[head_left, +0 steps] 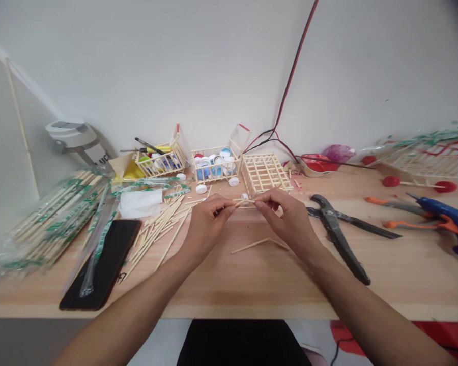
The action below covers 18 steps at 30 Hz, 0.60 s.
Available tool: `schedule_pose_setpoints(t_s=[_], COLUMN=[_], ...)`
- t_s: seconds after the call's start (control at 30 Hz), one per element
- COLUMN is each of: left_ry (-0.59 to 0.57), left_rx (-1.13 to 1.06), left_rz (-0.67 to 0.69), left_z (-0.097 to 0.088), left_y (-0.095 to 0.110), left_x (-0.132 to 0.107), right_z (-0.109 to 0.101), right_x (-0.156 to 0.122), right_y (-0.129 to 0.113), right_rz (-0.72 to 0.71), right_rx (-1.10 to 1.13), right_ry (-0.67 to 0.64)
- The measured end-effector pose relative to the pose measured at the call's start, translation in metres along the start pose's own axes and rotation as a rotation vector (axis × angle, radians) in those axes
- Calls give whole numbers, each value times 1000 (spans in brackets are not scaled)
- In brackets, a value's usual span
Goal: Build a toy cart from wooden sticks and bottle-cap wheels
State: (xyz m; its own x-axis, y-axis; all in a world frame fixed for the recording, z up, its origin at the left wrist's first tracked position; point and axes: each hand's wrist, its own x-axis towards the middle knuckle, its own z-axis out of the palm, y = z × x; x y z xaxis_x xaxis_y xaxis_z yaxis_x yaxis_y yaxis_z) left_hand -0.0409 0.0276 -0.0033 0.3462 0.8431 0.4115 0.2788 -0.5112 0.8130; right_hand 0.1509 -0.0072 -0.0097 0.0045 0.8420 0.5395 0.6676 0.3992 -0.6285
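Observation:
My left hand [209, 221] and my right hand [288, 216] meet over the middle of the table, each pinching one end of a thin wooden stick [245, 203]. Whether a second stick lies along it I cannot tell. Just behind it shows a small white piece [245, 196]. Beyond my fingers stands a crate-like lattice of glued sticks [267, 173]. A bent or joined stick [257, 245] lies on the wood below my hands. To the left is a loose pile of cut sticks [158, 226].
Two small stick carts hold things: one bottle caps [216, 168], one pens [162, 160]. At left lie bagged sticks [57, 218] and a phone [103, 264]. At right are black pliers [334, 229], orange-handled pliers [400, 206] and a blue glue gun [446, 213]. A red-black cable [295, 66] hangs behind.

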Motion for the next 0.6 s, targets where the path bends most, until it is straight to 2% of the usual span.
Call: schedule_pose_setpoints(t_s=[0.6], left_ry=[-4], left_rx=[-6], left_rz=[-13], left_z=[0], left_y=[0], left_x=[-1], right_z=[0], right_x=[0], right_y=[0], right_rz=[-1], right_rx=[14], right_ry=[-5])
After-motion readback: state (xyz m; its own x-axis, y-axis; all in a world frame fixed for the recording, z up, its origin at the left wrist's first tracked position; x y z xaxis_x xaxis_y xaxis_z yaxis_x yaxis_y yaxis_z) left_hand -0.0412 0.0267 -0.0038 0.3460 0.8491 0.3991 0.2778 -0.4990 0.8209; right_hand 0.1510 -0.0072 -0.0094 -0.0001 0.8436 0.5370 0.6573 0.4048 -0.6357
